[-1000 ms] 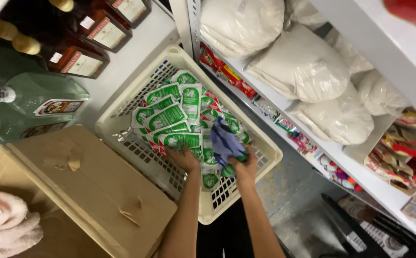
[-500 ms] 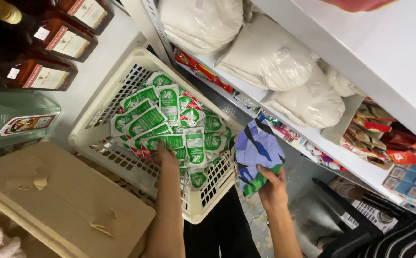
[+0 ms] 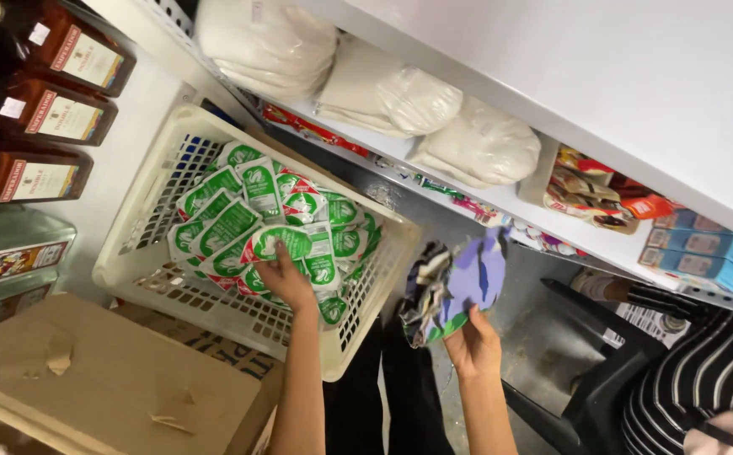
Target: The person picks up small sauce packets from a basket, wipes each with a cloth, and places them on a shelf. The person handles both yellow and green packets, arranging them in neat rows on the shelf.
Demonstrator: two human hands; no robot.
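Fingers of the left hand point(image 3: 286, 282) press spread on green packets point(image 3: 270, 236) heaped in the white basket point(image 3: 131, 253); right hand point(image 3: 472, 345) grips a crumpled purple wrapper point(image 3: 455, 286) just beside the basket, below the shelf point(image 3: 501, 198).

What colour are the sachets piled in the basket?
Green and white sachets, with some red, in the cream basket; the head view shows them.
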